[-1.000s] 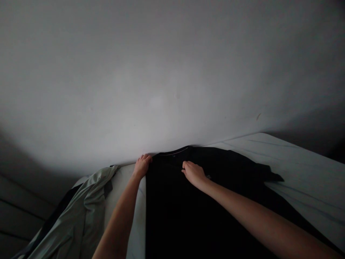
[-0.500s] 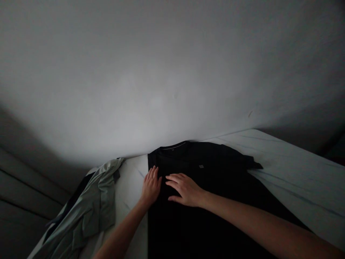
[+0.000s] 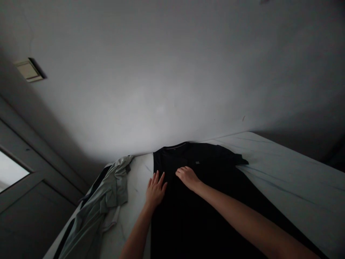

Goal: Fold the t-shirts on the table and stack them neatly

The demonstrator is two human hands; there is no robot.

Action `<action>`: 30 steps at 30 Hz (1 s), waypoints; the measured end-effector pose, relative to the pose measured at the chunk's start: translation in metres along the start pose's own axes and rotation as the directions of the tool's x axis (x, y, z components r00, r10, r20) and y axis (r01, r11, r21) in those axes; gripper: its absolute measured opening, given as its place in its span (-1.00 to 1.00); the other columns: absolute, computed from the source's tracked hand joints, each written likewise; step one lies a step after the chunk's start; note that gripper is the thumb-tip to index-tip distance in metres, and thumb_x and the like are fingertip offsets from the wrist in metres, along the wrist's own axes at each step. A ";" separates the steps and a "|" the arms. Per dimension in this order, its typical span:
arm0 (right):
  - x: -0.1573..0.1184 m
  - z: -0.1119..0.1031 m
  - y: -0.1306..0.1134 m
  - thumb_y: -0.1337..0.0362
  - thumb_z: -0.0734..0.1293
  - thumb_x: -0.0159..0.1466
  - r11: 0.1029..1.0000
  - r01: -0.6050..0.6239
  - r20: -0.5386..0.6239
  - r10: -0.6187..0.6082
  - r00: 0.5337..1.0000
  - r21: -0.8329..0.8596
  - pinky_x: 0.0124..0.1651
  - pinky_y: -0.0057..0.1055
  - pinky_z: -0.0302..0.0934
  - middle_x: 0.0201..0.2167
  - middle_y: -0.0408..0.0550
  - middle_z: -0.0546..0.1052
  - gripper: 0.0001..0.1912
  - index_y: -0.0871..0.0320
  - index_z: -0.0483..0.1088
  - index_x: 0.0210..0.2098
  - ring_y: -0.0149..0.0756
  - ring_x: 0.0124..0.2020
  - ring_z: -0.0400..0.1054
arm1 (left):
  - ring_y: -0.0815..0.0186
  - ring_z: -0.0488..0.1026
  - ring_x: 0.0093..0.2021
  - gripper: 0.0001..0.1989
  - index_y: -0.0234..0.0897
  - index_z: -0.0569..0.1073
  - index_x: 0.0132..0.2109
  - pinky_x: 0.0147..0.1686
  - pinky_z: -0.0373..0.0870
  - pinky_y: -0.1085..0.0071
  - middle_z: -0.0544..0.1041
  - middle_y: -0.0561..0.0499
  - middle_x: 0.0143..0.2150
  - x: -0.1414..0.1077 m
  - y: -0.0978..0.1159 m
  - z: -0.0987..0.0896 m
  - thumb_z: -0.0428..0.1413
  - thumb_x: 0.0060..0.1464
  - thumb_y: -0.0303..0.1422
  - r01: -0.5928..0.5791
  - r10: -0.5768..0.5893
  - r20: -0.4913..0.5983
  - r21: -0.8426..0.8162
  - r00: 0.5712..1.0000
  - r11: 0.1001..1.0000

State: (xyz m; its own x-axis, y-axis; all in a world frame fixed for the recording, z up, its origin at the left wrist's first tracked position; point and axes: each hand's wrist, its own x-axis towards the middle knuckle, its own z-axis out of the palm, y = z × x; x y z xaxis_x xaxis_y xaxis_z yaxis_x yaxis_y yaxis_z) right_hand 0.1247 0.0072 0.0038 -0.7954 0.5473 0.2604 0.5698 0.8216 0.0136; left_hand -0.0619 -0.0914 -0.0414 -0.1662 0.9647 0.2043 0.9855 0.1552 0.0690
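Two bare hands on a black shirt spread across a pale surface

A black shirt [image 3: 188,216] lies front up on a white, grey-veined surface [image 3: 291,172], its collar [image 3: 175,146] end close against a grey wall [image 3: 167,72]. On the shirt's chest sits a small pale mark [image 3: 197,163], too small to read. A thin light line runs inside the collar. The shirt's short sleeve [image 3: 239,159] points right; its left edge runs straight down.

The person's left hand [image 3: 155,190] is at the shirt's left edge, below the shoulder, its grip wide, fingers spread and palm down. The right hand [image 3: 188,177] is over the shirt's upper chest, just below and left of the pale mark. Its grip is narrow, fingers curled together; whether they pinch cloth, I cannot tell.

Left of the shirt, and apart from it, a rumpled grey-green garment [image 3: 115,194] lies along the surface, with dark cloth [image 3: 97,183] showing at its far-left side. Farther left of the shirt is a panelled door [image 3: 40,208]; above that, a pale rectangular fitting [image 3: 29,70] is on the wall.
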 end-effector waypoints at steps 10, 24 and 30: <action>-0.028 0.002 -0.039 0.26 0.20 0.37 0.961 0.117 -0.105 -0.093 0.990 0.251 0.28 -0.20 0.00 0.28 0.10 0.26 -0.58 0.19 0.29 0.20 -0.18 0.30 0.09 | 0.06 -0.01 0.40 -0.42 -0.04 0.07 0.36 0.29 0.06 0.04 0.03 -0.12 0.43 0.000 0.005 -0.011 -0.05 0.23 -0.17 -0.025 0.024 0.043 0.027 0.999 0.999; -0.013 0.009 -0.020 0.43 0.39 0.13 0.823 -0.427 -0.125 0.501 0.856 0.374 0.00 -0.34 0.28 0.02 0.08 0.41 -0.51 0.16 0.32 0.06 -0.18 0.01 0.35 | 0.09 -0.05 0.41 -0.45 0.06 0.07 0.35 0.31 0.04 0.05 0.03 -0.06 0.43 -0.002 0.004 -0.014 -0.10 0.25 -0.09 -0.006 0.006 0.047 -0.006 0.999 1.000; -0.013 0.028 -0.010 0.47 0.33 0.19 0.811 -0.262 -0.216 0.424 0.880 0.524 -0.03 -0.43 0.28 -0.11 -0.08 0.45 -0.75 0.07 0.47 -0.17 -0.29 -0.07 0.38 | 0.12 -0.06 0.41 -0.44 0.09 0.08 0.34 0.32 0.03 0.06 0.03 -0.02 0.43 0.000 -0.001 -0.010 -0.08 0.23 -0.10 -0.008 0.009 0.049 -0.018 0.999 1.000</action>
State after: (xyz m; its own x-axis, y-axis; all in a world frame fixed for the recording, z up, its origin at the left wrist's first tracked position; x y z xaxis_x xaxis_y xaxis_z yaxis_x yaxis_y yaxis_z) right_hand 0.1232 -0.0037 -0.0264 -0.4134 0.7953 0.4434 0.5623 0.6060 -0.5627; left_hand -0.0628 -0.0938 -0.0313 -0.1554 0.9753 0.1572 0.9860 0.1435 0.0846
